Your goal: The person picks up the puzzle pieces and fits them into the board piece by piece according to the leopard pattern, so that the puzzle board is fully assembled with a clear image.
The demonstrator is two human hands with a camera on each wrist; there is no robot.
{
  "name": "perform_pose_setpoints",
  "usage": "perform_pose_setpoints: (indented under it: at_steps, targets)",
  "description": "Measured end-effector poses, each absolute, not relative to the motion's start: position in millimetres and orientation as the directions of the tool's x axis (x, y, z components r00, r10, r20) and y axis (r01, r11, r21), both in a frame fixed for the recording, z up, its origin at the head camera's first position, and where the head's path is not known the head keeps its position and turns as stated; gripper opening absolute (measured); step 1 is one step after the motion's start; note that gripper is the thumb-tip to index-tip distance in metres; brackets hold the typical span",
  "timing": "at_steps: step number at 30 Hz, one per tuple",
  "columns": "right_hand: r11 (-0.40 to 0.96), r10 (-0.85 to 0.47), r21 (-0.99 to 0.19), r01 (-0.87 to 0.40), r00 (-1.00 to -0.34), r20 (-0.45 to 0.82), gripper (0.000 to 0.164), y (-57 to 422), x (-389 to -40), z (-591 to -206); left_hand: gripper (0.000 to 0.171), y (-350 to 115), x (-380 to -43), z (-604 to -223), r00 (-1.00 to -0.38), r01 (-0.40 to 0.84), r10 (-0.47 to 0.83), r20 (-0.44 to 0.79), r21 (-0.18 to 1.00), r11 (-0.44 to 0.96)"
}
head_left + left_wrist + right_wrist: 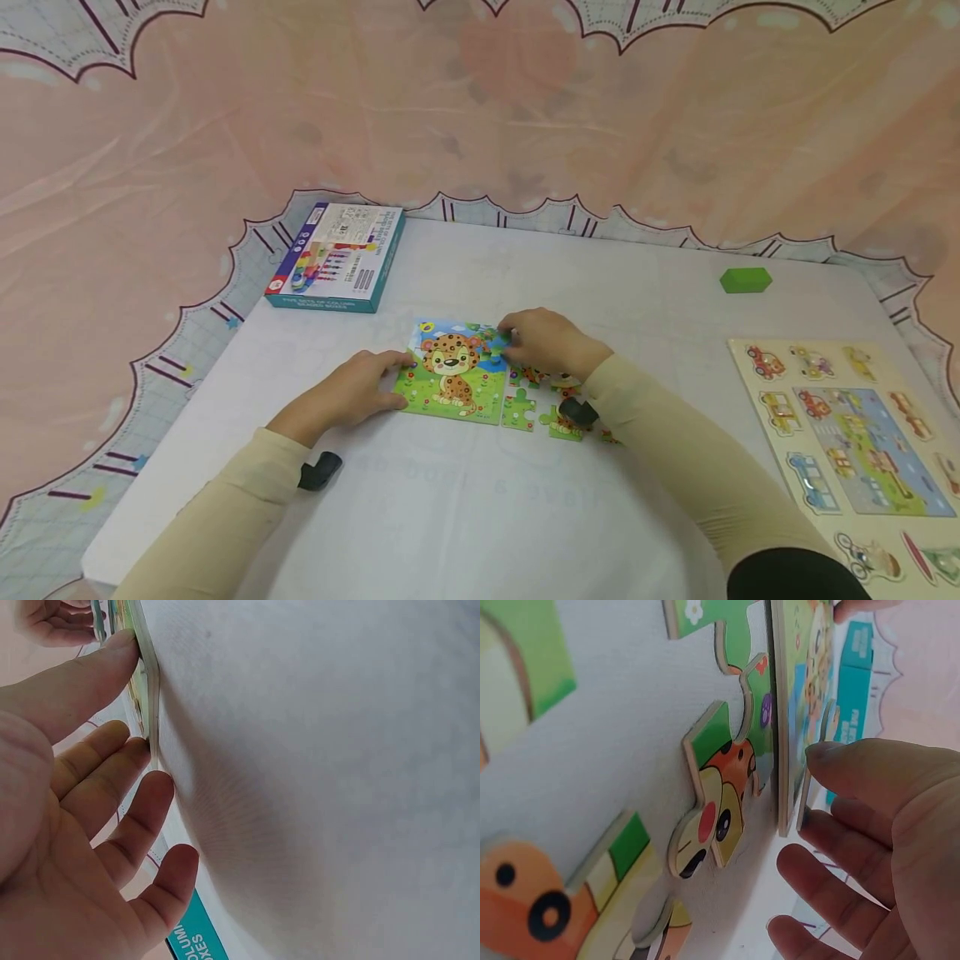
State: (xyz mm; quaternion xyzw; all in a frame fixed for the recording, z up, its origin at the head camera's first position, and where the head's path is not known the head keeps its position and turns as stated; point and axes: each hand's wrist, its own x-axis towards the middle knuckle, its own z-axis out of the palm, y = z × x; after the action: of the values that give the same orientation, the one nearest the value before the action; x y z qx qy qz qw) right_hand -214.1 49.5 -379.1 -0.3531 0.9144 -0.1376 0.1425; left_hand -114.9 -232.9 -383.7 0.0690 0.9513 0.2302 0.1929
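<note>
Fitting a puzzle piece (827, 724) to the leopard board (420, 393) looks like the step in hand; the next move probably calls for lining up its edges before laying it flat. The right hand (549, 340) pinches that piece between thumb and fingers at the board's upper right corner; whether it touches the board is unclear. The left hand (358, 385), loosely spread, touches the board's left edge. Loose pieces (517, 412) lie on the counter (450, 517) just beside its right edge.
</note>
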Motion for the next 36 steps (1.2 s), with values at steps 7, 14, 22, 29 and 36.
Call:
perform_pose_setpoints:
  at_steps: [7,14,22,29,36]
  targets:
    - [0.716,-0.683,-0.352,-0.603,-0.71,-0.172,0.039,46.0,-214.3,-380.5,0.062,-233.1,-114.6,-384.0,-0.916,0.04,0.217,-0.337,0.463,0.886]
    - [0.718,-0.683,-0.346,-0.604,-0.708,-0.179,0.04,43.8,-215.3,-383.1,0.062,-233.7,-115.1,-384.9,-0.917,0.048,0.224,-0.331,0.467,0.883]
    - [0.728,-0.672,-0.344,-0.593,-0.715,-0.192,0.04,39.6,-214.8,-384.4,0.062,-234.6,-115.4,-386.7,-0.916,0.049,0.225,-0.332,0.464,0.885]
    - [0.726,-0.676,-0.334,-0.601,-0.714,-0.184,0.041,37.8,-212.8,-384.5,0.063,-233.8,-114.8,-386.1,-0.916,0.035,0.213,-0.34,0.461,0.887]
    - [0.733,-0.669,-0.324,-0.598,-0.721,-0.181,0.042,36.3,-212.4,-384.6,0.063,-233.5,-114.3,-385.5,-0.917,0.032,0.21,-0.34,0.461,0.887]
